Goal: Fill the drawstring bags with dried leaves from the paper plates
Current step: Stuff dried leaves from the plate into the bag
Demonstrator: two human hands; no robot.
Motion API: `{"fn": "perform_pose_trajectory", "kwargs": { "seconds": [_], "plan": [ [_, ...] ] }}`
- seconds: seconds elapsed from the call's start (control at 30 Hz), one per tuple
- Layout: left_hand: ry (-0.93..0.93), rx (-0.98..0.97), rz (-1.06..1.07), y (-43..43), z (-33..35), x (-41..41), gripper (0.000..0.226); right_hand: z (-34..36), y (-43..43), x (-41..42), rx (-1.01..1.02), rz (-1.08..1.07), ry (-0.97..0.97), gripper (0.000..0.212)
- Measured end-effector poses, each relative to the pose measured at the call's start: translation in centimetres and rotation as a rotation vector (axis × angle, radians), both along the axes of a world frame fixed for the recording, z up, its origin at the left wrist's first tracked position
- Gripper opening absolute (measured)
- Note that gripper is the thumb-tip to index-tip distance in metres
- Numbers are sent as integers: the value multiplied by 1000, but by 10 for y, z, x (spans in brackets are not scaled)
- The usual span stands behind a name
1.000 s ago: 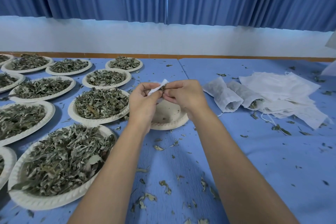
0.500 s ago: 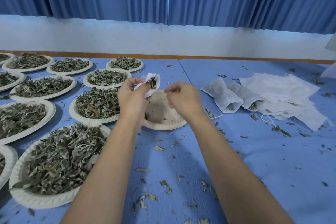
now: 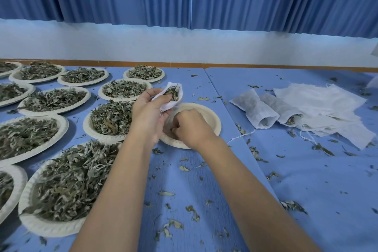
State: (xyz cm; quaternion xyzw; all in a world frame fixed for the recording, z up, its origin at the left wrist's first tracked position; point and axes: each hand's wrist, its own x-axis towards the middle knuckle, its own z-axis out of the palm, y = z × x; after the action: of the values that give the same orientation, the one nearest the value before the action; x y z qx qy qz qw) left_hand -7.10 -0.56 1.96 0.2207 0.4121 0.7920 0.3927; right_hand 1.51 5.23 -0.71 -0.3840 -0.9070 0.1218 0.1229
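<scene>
Head view only. L hand [image 3: 149,112] is clamped on a white drawstring bag [image 3: 171,102], fingers and thumb curled round its neck, mouth tipped up toward 12 o'clock and pulled wide, prob. so leaves drop in w/o spilling; dried leaves [image 3: 173,93] show inside, near the rim. The bag hangs just above the 10 o'clock edge of a near-empty plate [image 3: 216,120], close to the source so each trip is short. R hand [image 3: 190,129] is down in that plate's bowl, fingers bunched together against the bottom, likely scraping up the last bits; can't tell if anything is pinched between them. Full plate [image 3: 88,127] sits touching or nearly so at the plate's 9 o'clock, more plates beyond toward 10–11, lined up as next supply. At 3 o'clock, well apart, two filled bags [image 3: 253,108] lie on their sides beside a stack of flat empty bags [image 3: 327,104], done and to-do kept on the R-hand side. Stray leaf bits [image 3: 185,168] litter the blue table [image 3: 319,186]. Judgement: this bag is almost full, the drawstring not yet pulled.
</scene>
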Motion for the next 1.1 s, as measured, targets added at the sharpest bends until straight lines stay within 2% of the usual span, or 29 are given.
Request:
{"fn": "perform_pose_trajectory", "kwargs": {
  "seconds": [0.07,0.1,0.17,0.23,0.27,0.37,0.47,0.57,0.67,0.73,0.87,1.1],
  "plan": [
    [22,-5,-24,0,0,2,25,5,7,8,-103,-96,134,20],
    [31,-9,-41,1,0,3,25,9,10,14,-192,-166,291,19],
    [50,-10,-62,4,-2,7,24,25,15,29,-421,-283,739,20],
    [94,-20,-52,6,-2,13,24,41,17,41,-612,-241,1061,17],
    [108,-24,-46,7,-1,16,24,46,16,44,-658,-181,1111,14],
    [121,-32,-15,11,-1,22,21,53,9,43,-635,-80,996,11],
    [219,-60,20,14,-5,26,19,50,3,36,-437,-165,828,8],
    [296,-66,14,15,-9,30,18,47,-3,30,-206,-202,706,18],
    [293,-74,-5,14,-10,29,18,46,-3,29,-176,-201,616,26],
    [263,-71,-28,12,-10,27,19,47,-1,33,-265,-233,647,28],
    [257,-55,-65,10,-8,27,18,45,1,38,-434,-317,835,21],
    [199,-18,-109,6,-6,27,20,36,6,34,-333,-375,853,35]
  ]
}}
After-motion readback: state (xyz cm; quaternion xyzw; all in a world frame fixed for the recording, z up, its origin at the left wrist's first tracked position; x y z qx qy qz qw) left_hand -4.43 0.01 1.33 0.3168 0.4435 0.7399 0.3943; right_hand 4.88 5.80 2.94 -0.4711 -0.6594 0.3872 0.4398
